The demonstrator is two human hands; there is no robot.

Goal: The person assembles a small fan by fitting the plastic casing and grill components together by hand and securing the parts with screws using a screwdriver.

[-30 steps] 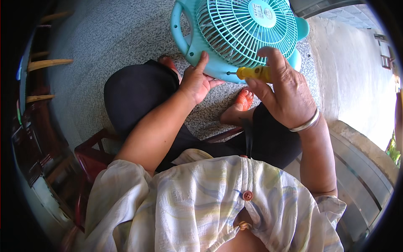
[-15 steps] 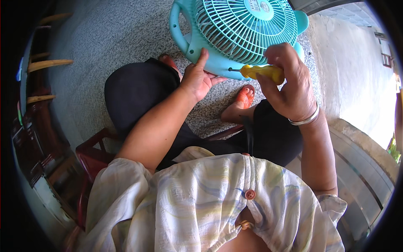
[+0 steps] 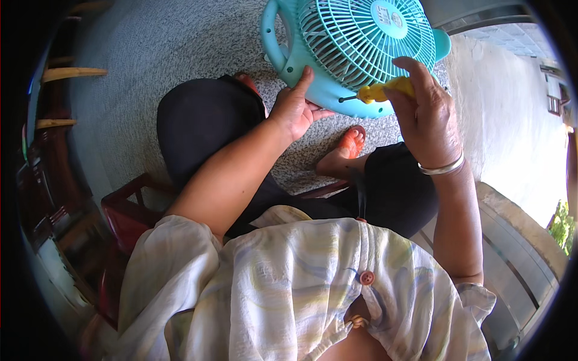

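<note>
A turquoise fan (image 3: pixel 325 84) with a round slatted grille (image 3: pixel 367 45) lies tilted at the top of the view. My left hand (image 3: pixel 295 114) grips its near-left rim, thumb on top and fingers underneath. In my right hand (image 3: pixel 432 123) is a screwdriver (image 3: pixel 374 94) with a yellow handle, my fingers closed round the handle's right end. Its dark shaft points left, with the tip over the fan's near rim. I cannot tell whether the tip sits in a screw hole. Another dark hole shows in the rim, below the handle.
My knees, in dark trousers, and an orange sandal (image 3: pixel 351 142) are close below the fan. Speckled floor (image 3: pixel 156 42) spreads to the left. Dark red furniture (image 3: pixel 129 210) stands beside my left arm. To the right are a pale wall (image 3: pixel 497 114) and a ledge (image 3: pixel 518 210).
The fan has shifted a little to the right in view, together with both hands and the screwdriver. My left hand keeps its hold on the rim, and my right hand still holds the screwdriver.
</note>
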